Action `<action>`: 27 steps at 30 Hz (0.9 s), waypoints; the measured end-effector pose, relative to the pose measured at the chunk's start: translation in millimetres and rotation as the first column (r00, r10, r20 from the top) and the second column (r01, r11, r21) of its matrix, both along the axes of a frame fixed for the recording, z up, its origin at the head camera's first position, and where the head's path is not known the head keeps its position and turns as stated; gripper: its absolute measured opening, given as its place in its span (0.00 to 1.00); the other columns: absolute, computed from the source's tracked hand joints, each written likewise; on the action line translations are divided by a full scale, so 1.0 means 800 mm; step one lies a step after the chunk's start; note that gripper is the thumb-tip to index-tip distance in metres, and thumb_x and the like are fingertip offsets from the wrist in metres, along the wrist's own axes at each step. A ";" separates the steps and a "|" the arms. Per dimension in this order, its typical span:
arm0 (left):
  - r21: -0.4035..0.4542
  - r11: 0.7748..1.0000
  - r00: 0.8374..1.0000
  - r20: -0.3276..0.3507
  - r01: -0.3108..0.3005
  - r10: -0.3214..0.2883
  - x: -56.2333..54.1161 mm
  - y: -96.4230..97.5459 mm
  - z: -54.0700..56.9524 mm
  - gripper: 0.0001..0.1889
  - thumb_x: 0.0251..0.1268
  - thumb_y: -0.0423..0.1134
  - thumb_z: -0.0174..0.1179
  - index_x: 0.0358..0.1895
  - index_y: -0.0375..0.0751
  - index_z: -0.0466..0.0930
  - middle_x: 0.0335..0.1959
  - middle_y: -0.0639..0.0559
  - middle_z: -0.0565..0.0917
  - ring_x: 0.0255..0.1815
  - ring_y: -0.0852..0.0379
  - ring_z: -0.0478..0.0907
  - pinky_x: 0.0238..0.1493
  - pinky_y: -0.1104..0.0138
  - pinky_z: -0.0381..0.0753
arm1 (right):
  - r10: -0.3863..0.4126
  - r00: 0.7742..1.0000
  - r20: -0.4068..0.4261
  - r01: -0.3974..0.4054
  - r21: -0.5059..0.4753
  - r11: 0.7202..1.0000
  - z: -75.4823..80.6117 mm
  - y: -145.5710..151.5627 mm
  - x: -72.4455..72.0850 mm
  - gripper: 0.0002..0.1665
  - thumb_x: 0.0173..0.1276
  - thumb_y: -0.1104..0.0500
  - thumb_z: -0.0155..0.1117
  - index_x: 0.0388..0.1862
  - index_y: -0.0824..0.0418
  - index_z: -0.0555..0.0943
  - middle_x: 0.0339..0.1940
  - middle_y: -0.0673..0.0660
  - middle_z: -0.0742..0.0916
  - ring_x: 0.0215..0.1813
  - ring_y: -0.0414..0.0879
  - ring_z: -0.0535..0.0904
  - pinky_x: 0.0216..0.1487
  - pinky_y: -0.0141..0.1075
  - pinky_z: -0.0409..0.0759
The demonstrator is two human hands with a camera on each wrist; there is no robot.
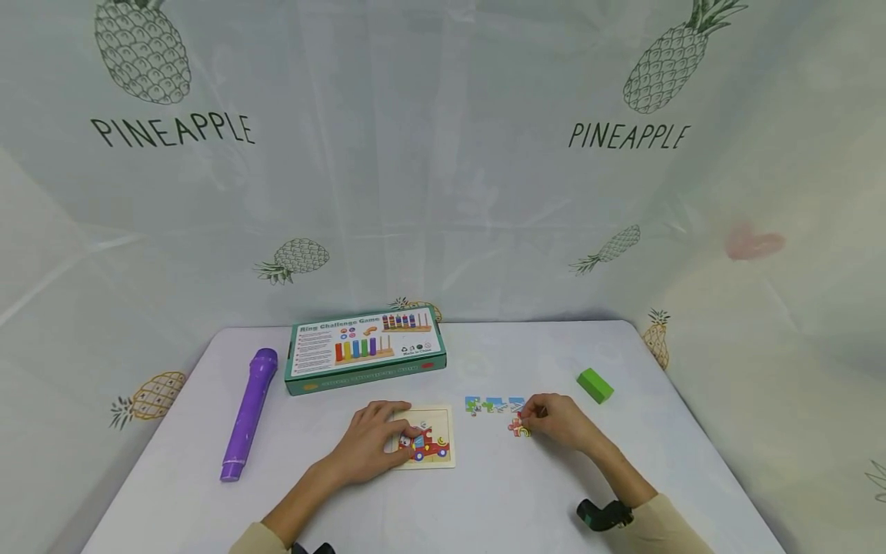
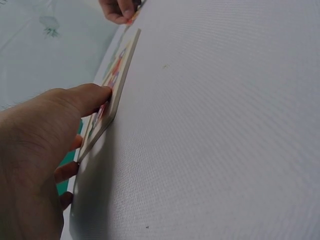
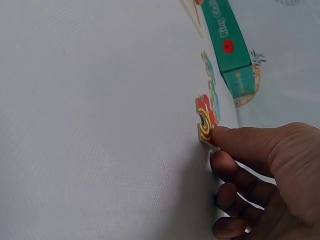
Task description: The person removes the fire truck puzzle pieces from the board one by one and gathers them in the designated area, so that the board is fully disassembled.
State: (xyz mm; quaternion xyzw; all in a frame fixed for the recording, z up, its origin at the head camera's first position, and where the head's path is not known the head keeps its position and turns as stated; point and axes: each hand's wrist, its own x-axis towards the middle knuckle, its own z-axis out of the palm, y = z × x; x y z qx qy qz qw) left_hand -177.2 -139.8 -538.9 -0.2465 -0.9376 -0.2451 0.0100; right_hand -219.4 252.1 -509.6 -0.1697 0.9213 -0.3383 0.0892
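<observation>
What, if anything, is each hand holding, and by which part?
The right hand pinches a red-and-yellow puzzle piece by its right edge, in the head view. The left hand grips the puzzle board at its left side.

This place looks like a small screened corner, arranged as a play or recording spot; in which kind of building it stands, I cannot tell. A pale sheet (image 1: pixel 443 177), printed with pineapple drawings (image 1: pixel 142 55) and the word PINEAPPLE, hangs behind a white counter (image 1: pixel 484 504) and fills the whole background. On the counter lie playthings: a box (image 1: pixel 367 350) titled "Ring Challenge Game", a purple microphone-shaped toy (image 1: pixel 249 415), and a picture puzzle (image 1: pixel 431 446). A black device (image 1: pixel 604 514) at the right wrist also suits recording.
</observation>
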 end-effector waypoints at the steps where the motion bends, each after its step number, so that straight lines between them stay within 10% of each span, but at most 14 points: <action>1: 0.000 1.000 1.000 0.001 0.000 0.000 0.000 0.000 0.000 0.11 0.63 0.56 0.66 0.48 0.70 0.86 0.70 0.59 0.71 0.70 0.52 0.62 0.66 0.42 0.59 | -0.001 1.000 -0.001 0.001 0.002 1.000 0.000 0.000 0.000 0.02 0.68 0.59 0.69 0.34 0.55 0.84 0.26 0.45 0.81 0.32 0.39 0.74 0.33 0.32 0.72; 27: -0.029 0.999 1.000 -0.025 0.013 -0.014 -0.003 -0.005 -0.003 0.14 0.63 0.55 0.66 0.52 0.72 0.81 0.70 0.59 0.71 0.70 0.52 0.64 0.65 0.41 0.63 | 0.006 1.000 -0.017 -0.006 -0.050 0.999 0.011 -0.037 -0.008 0.03 0.67 0.58 0.70 0.34 0.53 0.84 0.28 0.46 0.83 0.28 0.40 0.75 0.27 0.32 0.74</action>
